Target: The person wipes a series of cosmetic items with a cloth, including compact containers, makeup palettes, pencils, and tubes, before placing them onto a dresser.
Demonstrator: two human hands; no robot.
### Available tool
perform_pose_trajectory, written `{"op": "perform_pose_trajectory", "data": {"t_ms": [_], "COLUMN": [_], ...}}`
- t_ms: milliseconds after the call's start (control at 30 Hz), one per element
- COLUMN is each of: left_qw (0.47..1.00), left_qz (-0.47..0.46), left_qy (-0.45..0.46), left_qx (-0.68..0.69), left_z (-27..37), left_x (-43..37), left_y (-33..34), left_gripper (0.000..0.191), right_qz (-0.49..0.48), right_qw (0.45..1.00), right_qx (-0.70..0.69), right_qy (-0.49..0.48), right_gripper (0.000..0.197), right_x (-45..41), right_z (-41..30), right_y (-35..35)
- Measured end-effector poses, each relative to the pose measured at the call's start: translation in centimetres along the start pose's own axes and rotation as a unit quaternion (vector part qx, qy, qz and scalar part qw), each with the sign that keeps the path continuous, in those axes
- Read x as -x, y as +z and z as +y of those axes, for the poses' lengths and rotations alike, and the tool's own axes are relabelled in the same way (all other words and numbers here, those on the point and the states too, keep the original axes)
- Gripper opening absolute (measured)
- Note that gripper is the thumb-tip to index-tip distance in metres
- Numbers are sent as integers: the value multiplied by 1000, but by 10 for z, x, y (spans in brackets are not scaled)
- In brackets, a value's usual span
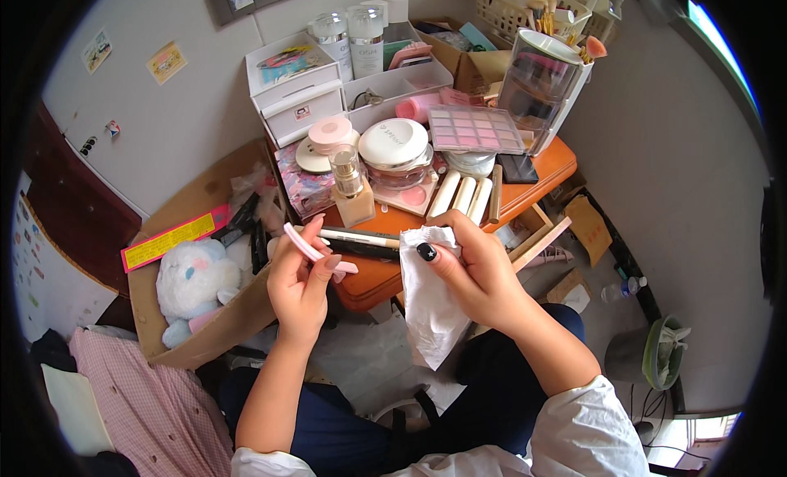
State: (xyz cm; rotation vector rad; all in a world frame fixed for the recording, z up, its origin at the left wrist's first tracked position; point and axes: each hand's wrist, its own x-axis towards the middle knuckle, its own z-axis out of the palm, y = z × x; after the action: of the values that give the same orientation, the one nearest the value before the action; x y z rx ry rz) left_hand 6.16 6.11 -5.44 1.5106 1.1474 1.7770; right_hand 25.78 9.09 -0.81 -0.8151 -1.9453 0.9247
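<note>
My left hand (301, 274) holds a thin pink plastic piece (304, 243) between thumb and fingers, just off the table's front edge; what it is exactly I cannot tell. In my right hand (476, 268) is a crumpled white tissue (430, 311), pinched under the thumb and hanging down over my lap. Behind both hands, white and black pen-like cosmetic tubes (363, 238) lie on the wooden table (369, 286). A glass foundation bottle (355, 200) stands behind them, near a white round compact (393, 143) and several cream-coloured tubes (462, 197).
At the left, a cardboard box (246, 323) holds a plush toy (193, 280). A white drawer organizer (301, 108), an eyeshadow palette (476, 128) and a clear brush holder (538, 77) crowd the table's back. An open drawer (541, 243) juts out at right, above a bin (639, 354).
</note>
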Motion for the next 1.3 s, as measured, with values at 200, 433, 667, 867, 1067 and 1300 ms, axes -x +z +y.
{"op": "perform_pose_trajectory", "data": {"t_ms": [200, 433, 667, 867, 1067, 1300], "left_qw": [976, 988, 984, 970, 977, 979], "left_qz": [-38, -36, -45, -33, -7, -123], "left_qy": [94, 22, 30, 53, 120, 123], "left_qx": [-192, -147, -172, -235, -177, -107], "left_z": [-5, -19, -14, -10, 0, 23], "left_x": [-6, -7, -7, -5, -1, 21], "left_y": [-4, -2, 0, -2, -6, 19], "left_gripper": [29, 21, 20, 27, 22, 43], "right_qz": [-1, -2, -4, -6, 26, 47], "right_qw": [1000, 1000, 1000, 1000, 1000, 998], "right_qx": [3, 1, 1, -2, -3, -37], "right_qy": [-6, -3, -2, 10, -10, -27], "right_gripper": [16, 18, 19, 18, 16, 23], "right_x": [1, 0, 1, 1, 3, 0], "right_z": [0, 0, -2, -3, 0, 1], "right_y": [-4, -4, -4, -3, 0, 10]}}
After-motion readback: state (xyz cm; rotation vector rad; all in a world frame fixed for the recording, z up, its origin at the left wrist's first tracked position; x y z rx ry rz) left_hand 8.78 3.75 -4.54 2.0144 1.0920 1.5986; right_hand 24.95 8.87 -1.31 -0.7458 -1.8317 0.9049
